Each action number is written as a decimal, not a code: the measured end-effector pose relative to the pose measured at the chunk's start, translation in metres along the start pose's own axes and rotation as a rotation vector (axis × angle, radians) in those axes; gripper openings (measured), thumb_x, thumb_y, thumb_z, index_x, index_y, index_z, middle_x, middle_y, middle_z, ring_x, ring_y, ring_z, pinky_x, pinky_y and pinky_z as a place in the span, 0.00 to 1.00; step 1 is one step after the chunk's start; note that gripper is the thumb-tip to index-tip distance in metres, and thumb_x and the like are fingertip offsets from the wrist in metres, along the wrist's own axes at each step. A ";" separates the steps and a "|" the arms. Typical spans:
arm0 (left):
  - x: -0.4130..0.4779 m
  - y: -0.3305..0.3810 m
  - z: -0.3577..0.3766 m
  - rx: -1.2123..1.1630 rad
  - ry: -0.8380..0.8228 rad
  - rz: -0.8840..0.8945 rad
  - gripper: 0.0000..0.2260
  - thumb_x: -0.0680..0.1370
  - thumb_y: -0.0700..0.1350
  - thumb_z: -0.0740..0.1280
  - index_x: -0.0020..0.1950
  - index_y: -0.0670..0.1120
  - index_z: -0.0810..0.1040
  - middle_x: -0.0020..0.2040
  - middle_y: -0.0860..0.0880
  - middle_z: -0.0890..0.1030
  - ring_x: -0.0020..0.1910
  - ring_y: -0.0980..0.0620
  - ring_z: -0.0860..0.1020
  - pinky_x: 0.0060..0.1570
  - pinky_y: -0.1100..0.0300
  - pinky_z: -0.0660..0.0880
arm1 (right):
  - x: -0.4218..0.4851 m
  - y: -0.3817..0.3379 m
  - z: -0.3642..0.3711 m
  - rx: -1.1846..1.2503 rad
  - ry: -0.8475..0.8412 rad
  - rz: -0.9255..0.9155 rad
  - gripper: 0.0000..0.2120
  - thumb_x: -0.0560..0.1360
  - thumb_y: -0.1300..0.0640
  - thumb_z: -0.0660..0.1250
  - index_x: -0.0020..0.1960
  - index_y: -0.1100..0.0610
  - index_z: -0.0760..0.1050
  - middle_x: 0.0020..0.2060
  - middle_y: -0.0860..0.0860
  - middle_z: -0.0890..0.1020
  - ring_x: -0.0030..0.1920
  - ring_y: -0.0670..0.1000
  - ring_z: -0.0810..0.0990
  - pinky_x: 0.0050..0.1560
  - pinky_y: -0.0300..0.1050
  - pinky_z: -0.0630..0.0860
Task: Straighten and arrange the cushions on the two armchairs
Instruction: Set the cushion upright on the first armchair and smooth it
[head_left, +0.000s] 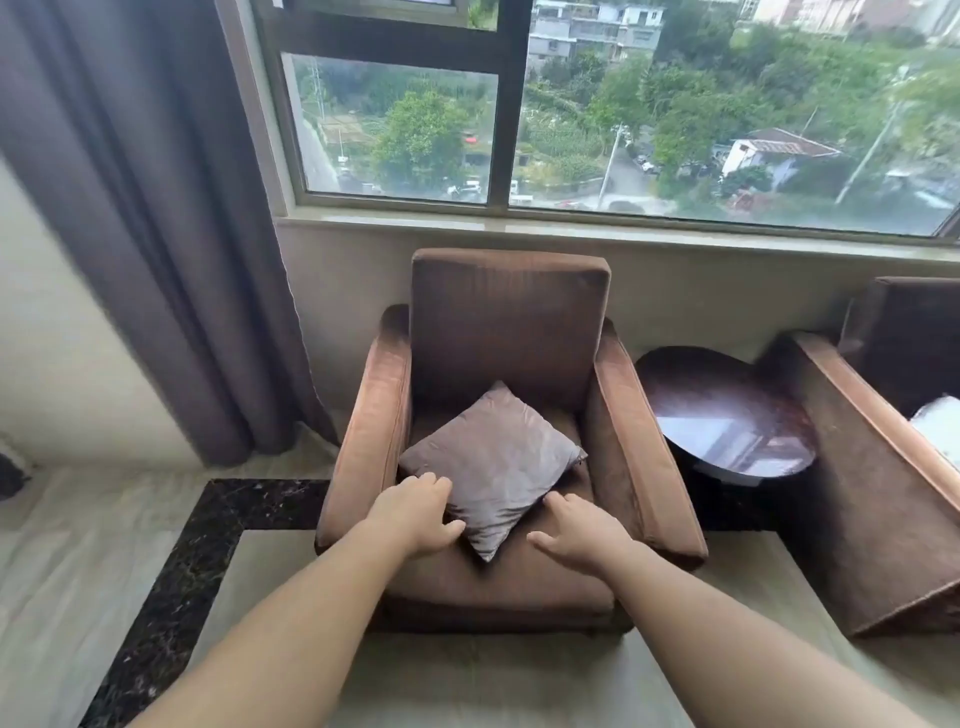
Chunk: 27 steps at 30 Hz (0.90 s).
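Note:
A brown armchair (511, 322) stands under the window. On its seat lies a shiny grey-brown cushion (498, 462), flat and turned like a diamond, one corner pointing at me. My left hand (415, 512) rests on the cushion's near left edge with fingers curled over it. My right hand (582, 535) sits just right of the near corner, fingers spread, touching the edge or the seat. A second brown armchair (878, 467) stands at the right, cut off by the frame, with a pale cushion (940, 431) partly visible on it.
A round dark glossy side table (727, 415) stands between the two armchairs. A grey curtain (156, 234) hangs at the left. The window sill (571, 228) runs behind the chairs. The floor is pale tile with a dark marble band (171, 587).

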<state>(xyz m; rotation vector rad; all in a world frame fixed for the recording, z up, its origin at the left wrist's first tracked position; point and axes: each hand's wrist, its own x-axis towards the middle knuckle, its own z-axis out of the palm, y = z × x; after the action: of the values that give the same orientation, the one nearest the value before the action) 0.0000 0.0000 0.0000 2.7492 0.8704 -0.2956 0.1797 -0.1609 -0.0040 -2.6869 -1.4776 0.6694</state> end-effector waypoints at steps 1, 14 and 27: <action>0.010 -0.006 -0.001 -0.017 -0.014 -0.007 0.24 0.77 0.61 0.61 0.66 0.46 0.70 0.65 0.45 0.74 0.65 0.42 0.74 0.61 0.47 0.73 | 0.011 0.000 -0.002 0.015 -0.011 0.001 0.25 0.75 0.38 0.62 0.64 0.54 0.69 0.61 0.55 0.76 0.64 0.57 0.76 0.59 0.53 0.75; 0.156 -0.025 -0.009 -0.007 -0.087 -0.055 0.23 0.77 0.61 0.62 0.62 0.45 0.70 0.62 0.45 0.75 0.64 0.42 0.74 0.58 0.47 0.72 | 0.159 0.062 -0.035 0.042 -0.082 0.039 0.21 0.74 0.39 0.62 0.56 0.56 0.69 0.55 0.56 0.77 0.59 0.59 0.77 0.53 0.52 0.74; 0.320 -0.005 0.027 -0.152 -0.105 -0.168 0.29 0.78 0.62 0.61 0.72 0.47 0.66 0.68 0.47 0.73 0.67 0.46 0.72 0.63 0.48 0.73 | 0.327 0.144 -0.020 -0.045 -0.104 -0.175 0.27 0.77 0.38 0.60 0.68 0.55 0.67 0.60 0.52 0.75 0.62 0.56 0.75 0.55 0.52 0.76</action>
<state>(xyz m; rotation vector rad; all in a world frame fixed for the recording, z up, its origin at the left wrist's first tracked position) 0.2509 0.1677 -0.1102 2.5026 1.0521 -0.3848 0.4557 0.0265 -0.1340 -2.5492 -1.7482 0.7833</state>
